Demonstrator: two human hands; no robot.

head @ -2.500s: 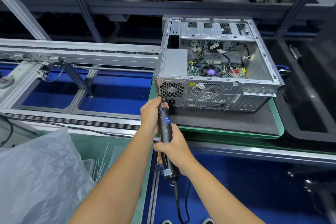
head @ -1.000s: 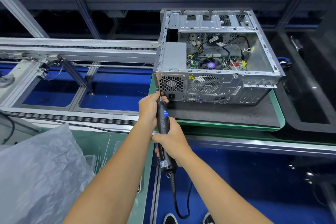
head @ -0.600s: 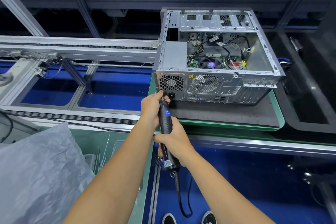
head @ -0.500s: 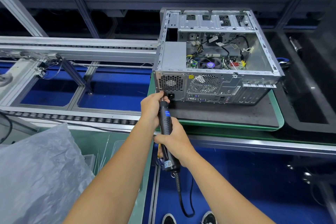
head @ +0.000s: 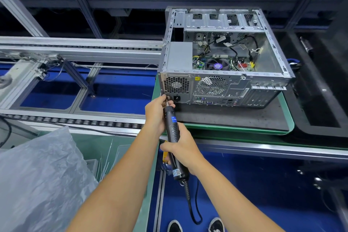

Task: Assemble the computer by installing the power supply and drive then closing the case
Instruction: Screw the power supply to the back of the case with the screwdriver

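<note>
The right hand [head: 183, 151] grips the electric screwdriver [head: 173, 133] mid-barrel, while the left hand [head: 157, 113] pinches its bit just ahead. The tool's long axis runs up and away to the power supply [head: 177, 85], seated in the open case [head: 224, 56], with its tip at the lower-left corner.

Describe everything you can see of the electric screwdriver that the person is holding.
The electric screwdriver is a slim black tool with a ribbed body, a blue label near its front and a white sticker near its back. A black cord hangs looping from its rear end. It is tilted, its thin metal bit against the lower left corner of the computer case, by the power socket. The right hand holds its body; the left hand holds its front end beside the bit.
</note>
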